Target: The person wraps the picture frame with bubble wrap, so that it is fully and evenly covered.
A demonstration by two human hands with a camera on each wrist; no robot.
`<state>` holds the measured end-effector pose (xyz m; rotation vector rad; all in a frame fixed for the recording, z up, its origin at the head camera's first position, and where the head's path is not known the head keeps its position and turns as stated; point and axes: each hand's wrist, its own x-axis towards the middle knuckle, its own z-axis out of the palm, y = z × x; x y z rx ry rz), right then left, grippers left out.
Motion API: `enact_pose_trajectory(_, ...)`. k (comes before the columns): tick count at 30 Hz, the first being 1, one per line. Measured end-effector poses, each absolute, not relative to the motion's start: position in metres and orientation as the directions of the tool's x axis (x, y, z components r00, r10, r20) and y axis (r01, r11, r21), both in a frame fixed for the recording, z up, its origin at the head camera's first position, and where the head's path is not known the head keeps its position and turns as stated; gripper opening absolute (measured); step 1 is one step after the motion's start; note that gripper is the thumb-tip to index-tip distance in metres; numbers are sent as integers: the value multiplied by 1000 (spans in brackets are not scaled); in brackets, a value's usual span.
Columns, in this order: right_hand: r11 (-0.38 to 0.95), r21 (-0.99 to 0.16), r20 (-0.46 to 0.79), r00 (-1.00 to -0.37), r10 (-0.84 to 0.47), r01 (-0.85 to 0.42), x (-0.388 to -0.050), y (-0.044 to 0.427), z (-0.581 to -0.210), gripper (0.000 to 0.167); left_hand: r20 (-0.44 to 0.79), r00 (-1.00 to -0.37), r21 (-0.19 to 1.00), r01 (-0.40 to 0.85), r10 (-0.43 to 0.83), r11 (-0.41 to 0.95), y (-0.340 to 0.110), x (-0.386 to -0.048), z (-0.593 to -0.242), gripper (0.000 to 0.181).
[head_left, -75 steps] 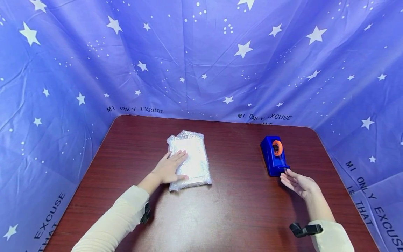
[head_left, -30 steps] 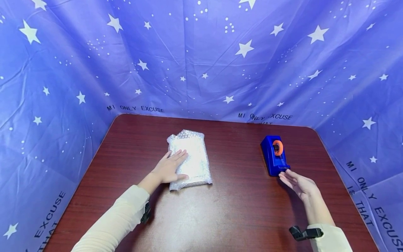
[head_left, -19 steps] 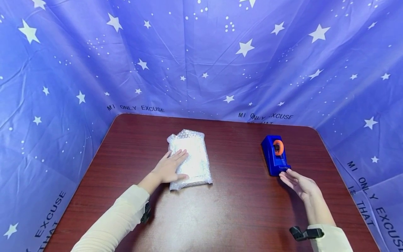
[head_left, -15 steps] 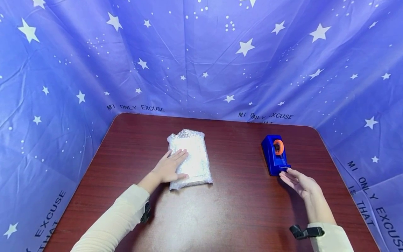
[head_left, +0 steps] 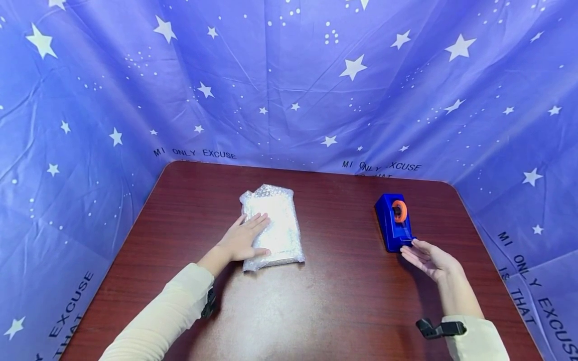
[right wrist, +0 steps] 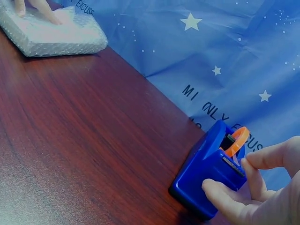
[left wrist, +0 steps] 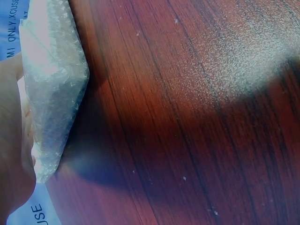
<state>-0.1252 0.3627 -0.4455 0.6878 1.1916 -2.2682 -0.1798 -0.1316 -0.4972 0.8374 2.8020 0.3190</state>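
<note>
My left hand (head_left: 241, 239) rests flat with spread fingers on a flat rectangular package (head_left: 283, 228) in bubble wrap, lying left of the table's middle. In the left wrist view, the edge of the bubble-wrapped package (left wrist: 56, 84) shows beside the hand. A blue tape dispenser (head_left: 387, 220) with an orange tape roll (head_left: 399, 211) stands on the right. At its cutter end is my right hand (head_left: 433, 260). The right wrist view has the thumb and a finger of this right hand (right wrist: 262, 187) pinching the tape's end beside the toothed cutter (right wrist: 233, 165), another fingertip touching the dispenser's front.
Both things stand on a dark red wood-grain table (head_left: 338, 301), with bare tabletop between them. A blue curtain (head_left: 293, 75) with white stars hangs round the back and sides. Each wrist wears a black camera mount (head_left: 440, 328).
Almost nothing differs. My right hand stays at the dispenser's cutter end with only a slight shift of its fingers. The left hand and the package keep their place.
</note>
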Motion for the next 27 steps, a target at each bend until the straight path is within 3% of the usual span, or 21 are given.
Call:
enact_pose_trajectory(13, -543, -664, -527, -837, -148, 514, -114, 358, -444, 26, -100, -816, 271, 528, 569, 804, -133, -178, -496, 87)
enact_pose_trajectory(21, -616, -728, -297, -948, -112, 301, -99, 352, -465, 32, -119, -822, 279, 510, 556, 814, -133, -179, -500, 88)
enact_pose_trajectory(27, -698, -693, -98, -983, -155, 180, -89, 350, -478, 41, -102, -820, 274, 521, 563, 808, -133, -181, -503, 87)
